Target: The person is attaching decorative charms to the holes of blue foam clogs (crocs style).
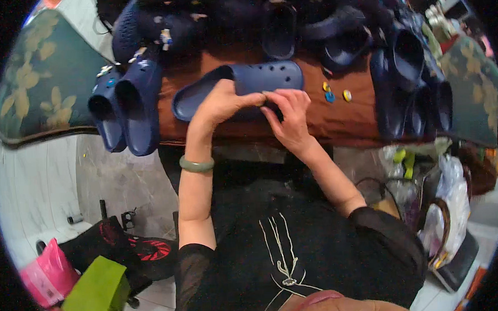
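A dark blue clog (282, 79) with holes in its toe lies sideways on a brown cloth (217, 59), toe to the right. My left hand (222, 104) grips the clog, its fingers reaching into the opening and hidden there. The left thumb stretches right until it meets the fingertips of my right hand (292, 117). Thumb and fingers of the right hand are pinched together just in front of the clog's upper. Whatever small thing sits between them is too hidden to name. Several small yellow and blue charms (347, 95) lie on the cloth to the right.
Two blue clogs with charms (141, 107) stand at the cloth's left edge. More blue clogs (391, 93) line the right edge, and others (279, 29) lie along the back. Flowered cushions (48, 78) flank both sides. Below are a green bag (96, 293) and plastic bags (451, 202).
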Tool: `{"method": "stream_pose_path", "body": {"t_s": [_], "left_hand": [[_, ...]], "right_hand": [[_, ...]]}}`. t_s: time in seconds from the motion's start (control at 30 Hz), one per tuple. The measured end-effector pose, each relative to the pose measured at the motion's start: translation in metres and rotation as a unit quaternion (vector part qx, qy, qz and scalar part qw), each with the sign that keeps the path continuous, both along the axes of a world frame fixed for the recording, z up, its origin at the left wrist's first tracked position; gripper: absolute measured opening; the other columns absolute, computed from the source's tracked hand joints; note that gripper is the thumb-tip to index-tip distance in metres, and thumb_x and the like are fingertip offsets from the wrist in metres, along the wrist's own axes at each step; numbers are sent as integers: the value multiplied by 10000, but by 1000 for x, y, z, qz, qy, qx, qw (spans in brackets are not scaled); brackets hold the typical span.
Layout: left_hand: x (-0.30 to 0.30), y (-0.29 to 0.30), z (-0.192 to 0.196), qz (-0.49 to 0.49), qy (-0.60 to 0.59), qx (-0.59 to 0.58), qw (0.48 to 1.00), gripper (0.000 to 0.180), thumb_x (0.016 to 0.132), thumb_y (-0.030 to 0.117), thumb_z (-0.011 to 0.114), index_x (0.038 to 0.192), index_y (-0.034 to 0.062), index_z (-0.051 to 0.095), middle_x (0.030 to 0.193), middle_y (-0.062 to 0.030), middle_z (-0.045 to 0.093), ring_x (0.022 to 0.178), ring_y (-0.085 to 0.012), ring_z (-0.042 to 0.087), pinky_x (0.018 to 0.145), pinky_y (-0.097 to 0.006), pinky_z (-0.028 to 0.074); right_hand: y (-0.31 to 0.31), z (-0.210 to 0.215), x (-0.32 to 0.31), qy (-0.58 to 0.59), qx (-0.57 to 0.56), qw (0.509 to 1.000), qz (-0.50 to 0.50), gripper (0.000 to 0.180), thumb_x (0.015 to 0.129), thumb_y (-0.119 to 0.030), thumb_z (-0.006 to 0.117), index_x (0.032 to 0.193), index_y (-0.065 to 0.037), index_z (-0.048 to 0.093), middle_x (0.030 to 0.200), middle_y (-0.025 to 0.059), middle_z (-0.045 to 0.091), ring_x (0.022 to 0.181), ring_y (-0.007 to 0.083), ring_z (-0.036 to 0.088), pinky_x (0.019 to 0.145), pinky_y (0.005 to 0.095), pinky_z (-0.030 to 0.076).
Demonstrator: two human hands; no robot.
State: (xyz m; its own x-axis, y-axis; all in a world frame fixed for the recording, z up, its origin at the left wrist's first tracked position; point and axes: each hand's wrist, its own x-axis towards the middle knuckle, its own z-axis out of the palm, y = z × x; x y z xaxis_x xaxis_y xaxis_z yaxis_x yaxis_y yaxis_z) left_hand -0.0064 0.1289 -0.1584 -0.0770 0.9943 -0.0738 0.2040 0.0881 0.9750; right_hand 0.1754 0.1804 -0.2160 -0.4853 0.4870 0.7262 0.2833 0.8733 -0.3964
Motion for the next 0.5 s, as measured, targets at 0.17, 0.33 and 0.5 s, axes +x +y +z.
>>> {"method": "stream_pose_path", "body": {"t_s": [0.17, 0.33, 0.5], "left_hand": [[0, -2, 5, 19, 7, -29, 999, 391, 731, 192, 810, 1028, -8, 653, 945, -45, 673, 852, -124, 612, 805, -279, 492], [3, 1, -5, 26, -32, -15, 999, 405, 722, 184, 817, 1018, -41, 655, 958, -57, 678, 836, -124, 597, 806, -279, 482], [-3, -1, -9, 20, -47, -26, 998, 400, 723, 189, 814, 1010, -44, 660, 946, -61, 678, 834, -125, 601, 804, -279, 481]], "right_hand": [[-5, -1, 11, 8, -15, 1000, 22, 380, 716, -117, 757, 1070, -125, 618, 1020, 55, 566, 967, 254, 517, 883, 426, 338], [33, 1, 74, -40, 31, 992, -118, 182, 767, -140, 732, 927, -136, 646, 926, 22, 615, 923, 231, 557, 877, 416, 330], [60, -2, 111, -112, 18, 965, -236, 179, 788, -214, 733, 940, -154, 661, 950, 6, 613, 926, 205, 537, 894, 392, 284]]}}
